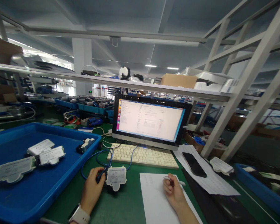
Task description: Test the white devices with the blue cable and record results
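My left hand (pixel 95 183) is closed, thumb and fingers pinching the dark end of a blue cable (pixel 111 158). Right beside those fingers lies a white labelled module (pixel 116 176) with a rounded tab at its lower edge; whether the cable end touches it, I cannot tell. Above a white sheet of paper (pixel 151 196) with faint writing at its top left, my right hand (pixel 172 189) grips a pen (pixel 181 183). The pen's tip is hidden by the fingers. Behind both hands stand a cream keyboard (pixel 144 155) and a lit monitor (pixel 149 121).
A blue tray (pixel 67 183) at left holds several white modules (pixel 15 169). To the right, a black phone (pixel 194 164) rests on printed papers, with another white module (pixel 221 165) and a second blue tray (pixel 261 186) further right. A shelf (pixel 140 83) crosses above the monitor.
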Demonstrator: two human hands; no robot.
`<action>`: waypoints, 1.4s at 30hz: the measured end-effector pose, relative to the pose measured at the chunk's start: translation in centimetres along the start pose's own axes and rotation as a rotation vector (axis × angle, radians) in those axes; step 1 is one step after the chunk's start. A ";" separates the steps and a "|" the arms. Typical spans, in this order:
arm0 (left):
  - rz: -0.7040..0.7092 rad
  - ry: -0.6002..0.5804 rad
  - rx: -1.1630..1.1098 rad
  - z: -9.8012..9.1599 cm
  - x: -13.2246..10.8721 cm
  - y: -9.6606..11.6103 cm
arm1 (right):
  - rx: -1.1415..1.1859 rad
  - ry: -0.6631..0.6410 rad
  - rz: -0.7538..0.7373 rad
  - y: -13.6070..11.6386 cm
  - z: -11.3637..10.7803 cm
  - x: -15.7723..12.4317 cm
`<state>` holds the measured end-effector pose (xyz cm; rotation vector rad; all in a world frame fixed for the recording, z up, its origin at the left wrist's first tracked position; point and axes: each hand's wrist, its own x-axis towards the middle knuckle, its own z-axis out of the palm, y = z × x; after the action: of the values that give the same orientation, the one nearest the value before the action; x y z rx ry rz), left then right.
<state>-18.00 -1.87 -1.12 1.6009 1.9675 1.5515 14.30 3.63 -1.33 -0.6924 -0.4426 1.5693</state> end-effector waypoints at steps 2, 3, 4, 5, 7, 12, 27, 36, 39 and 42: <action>-0.002 0.005 -0.004 0.0 0.0 0.0 | -0.011 -0.013 0.000 0.0 0.0 0.0; -0.004 0.007 -0.006 0.0 0.0 0.1 | -0.013 -0.014 0.001 0.0 0.0 0.0; -0.005 0.009 -0.007 0.0 0.0 0.1 | -0.013 -0.011 0.001 0.0 0.1 -0.1; -0.005 0.011 -0.008 0.0 0.0 0.1 | -0.016 -0.006 0.001 0.0 0.2 -0.1; -0.007 0.013 -0.007 0.0 0.0 0.0 | -0.031 0.011 -0.004 0.1 0.4 -0.2; -0.004 0.012 -0.006 0.0 0.0 -0.1 | -0.104 0.087 -0.009 0.3 0.7 -0.3; 0.002 -0.001 0.003 -0.1 0.0 0.2 | -0.112 0.023 -0.038 0.4 0.8 -0.5; 0.011 -0.004 0.023 -0.3 0.0 0.4 | -0.232 0.024 -0.099 0.6 1.1 -0.8; 0.005 -0.014 0.027 -0.3 0.1 0.4 | -0.358 0.021 -0.179 0.8 1.4 -1.0; 0.001 -0.025 0.030 -0.3 0.1 0.3 | -0.556 0.067 -0.267 1.0 1.3 -1.0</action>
<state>-18.08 -1.98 -0.67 1.6245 1.9869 1.5021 12.71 2.68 -0.85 -1.0559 -0.9002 1.1681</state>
